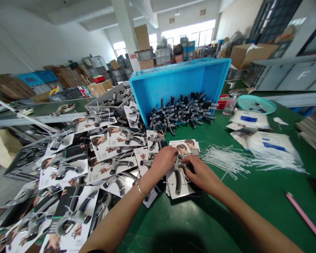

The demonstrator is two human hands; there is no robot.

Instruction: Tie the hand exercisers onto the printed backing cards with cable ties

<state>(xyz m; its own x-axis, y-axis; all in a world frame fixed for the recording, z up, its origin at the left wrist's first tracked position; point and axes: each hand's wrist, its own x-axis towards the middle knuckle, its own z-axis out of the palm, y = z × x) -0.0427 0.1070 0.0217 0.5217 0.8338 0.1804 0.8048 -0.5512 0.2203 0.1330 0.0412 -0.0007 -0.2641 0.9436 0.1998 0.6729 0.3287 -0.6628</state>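
Note:
In front of me, a grey and black hand grip strengthener (178,180) lies on a printed backing card (185,188), on top of a small stack of cards. My left hand (165,160) is closed at its upper end, the fingertips partly hidden. From the other side, my right hand (199,171) curls its fingers and thumb against the same strengthener. White cable ties (171,183) stick out across the card. Many carded strengtheners (116,165) lie in an overlapping heap to the left of my hands.
A tipped blue crate (179,79) holds a pile of loose strengtheners (184,110). Loose white cable ties (228,160) and plastic bags (275,146) lie to the right, with a turquoise tray (268,105) behind. A pink stick (305,218) lies at far right. Someone sits beyond the crate.

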